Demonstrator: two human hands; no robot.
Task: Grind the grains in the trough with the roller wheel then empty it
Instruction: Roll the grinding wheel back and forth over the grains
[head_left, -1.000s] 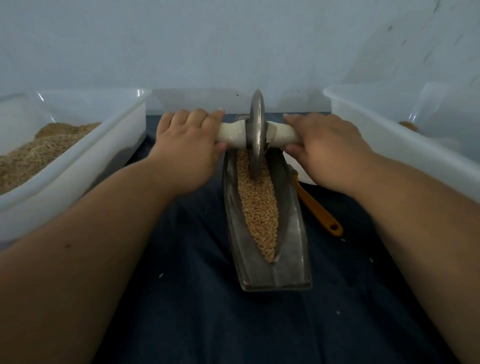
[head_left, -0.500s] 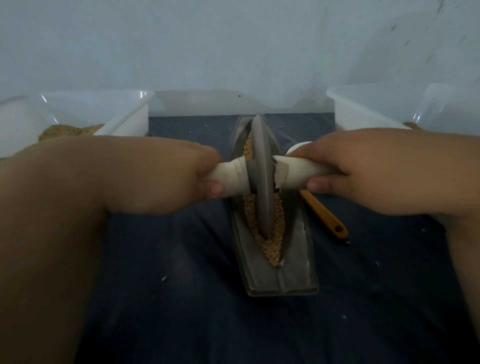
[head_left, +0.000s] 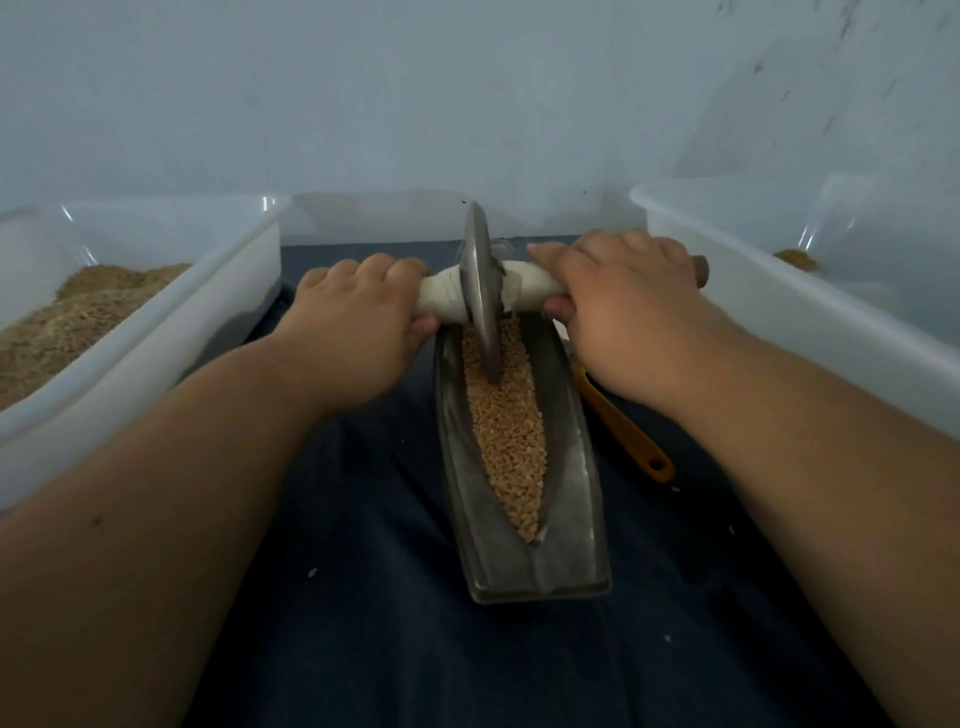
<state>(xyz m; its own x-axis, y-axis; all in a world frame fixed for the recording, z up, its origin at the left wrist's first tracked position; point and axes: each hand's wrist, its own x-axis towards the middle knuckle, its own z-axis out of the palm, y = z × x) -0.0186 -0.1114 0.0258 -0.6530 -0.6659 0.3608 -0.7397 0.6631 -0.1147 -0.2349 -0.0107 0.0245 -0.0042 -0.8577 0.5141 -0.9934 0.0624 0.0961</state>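
Trough (head_left: 570, 512) tip behind roller wheel (head_left: 480, 283)

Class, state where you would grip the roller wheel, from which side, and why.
Grip the wrapped handle either side of the roller wheel, one hand each, from above. The thin disc stands on edge in the trough, so paired grips keep it upright.

trough (head_left: 519, 519) between two tubs (head_left: 156, 332), wheel (head_left: 480, 291) in its far end, grains (head_left: 506, 426) inside
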